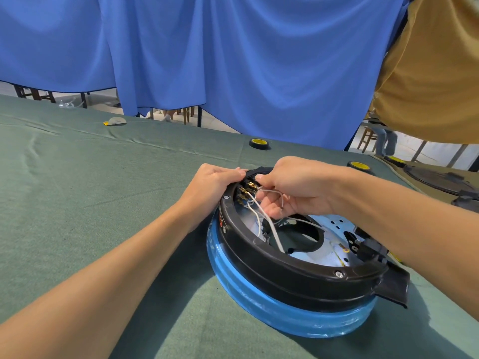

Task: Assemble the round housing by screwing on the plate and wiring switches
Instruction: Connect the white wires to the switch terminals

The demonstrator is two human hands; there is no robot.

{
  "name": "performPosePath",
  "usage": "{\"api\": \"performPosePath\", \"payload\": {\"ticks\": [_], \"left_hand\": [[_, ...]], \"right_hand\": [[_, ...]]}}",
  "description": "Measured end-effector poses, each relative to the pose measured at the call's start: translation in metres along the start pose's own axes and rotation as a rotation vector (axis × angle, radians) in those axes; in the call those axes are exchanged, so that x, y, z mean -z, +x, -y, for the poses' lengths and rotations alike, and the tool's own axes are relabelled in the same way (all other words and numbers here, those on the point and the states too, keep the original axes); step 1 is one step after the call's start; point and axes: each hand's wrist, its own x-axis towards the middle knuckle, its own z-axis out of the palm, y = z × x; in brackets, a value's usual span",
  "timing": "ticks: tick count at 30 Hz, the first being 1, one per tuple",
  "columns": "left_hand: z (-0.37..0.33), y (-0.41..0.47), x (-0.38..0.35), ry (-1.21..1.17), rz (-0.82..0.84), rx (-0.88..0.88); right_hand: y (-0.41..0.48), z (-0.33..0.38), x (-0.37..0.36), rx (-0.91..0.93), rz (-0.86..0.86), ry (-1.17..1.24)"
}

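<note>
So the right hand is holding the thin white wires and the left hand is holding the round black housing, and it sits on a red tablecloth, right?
Nearly. The head view shows the tablecloth is green, not red. The right hand does hold the thin white wires, and the left hand grips the rim of the round black housing.

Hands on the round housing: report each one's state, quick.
Left hand: grips the housing's black rim at its far edge.
Right hand: pinches a wire by the switch terminals.
</note>
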Motion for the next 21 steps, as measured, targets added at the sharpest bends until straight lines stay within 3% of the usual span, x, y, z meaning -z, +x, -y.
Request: {"api": "performPosePath", "payload": {"ticks": [4, 9, 12, 21], "left_hand": [[-0.001, -0.001, 0.0, 0.011, 0.003, -0.009], [0.0, -0.001, 0.001, 0.019, 0.035, -0.034], [0.001, -0.001, 0.002, 0.014, 0.038, -0.028], [0.001, 0.001, 0.0, 0.002, 0.017, 0.021]], "right_hand": [[-0.002, -0.003, 0.001, 0.002, -0.065, -0.165], [-0.002, -0.01, -0.001, 0.072, -0.187, -0.172], [-0.003, -0.014, -0.003, 0.094, -0.259, -0.104], [0.003, -0.014, -0.008, 0.11, -0.233, 0.159]]}}
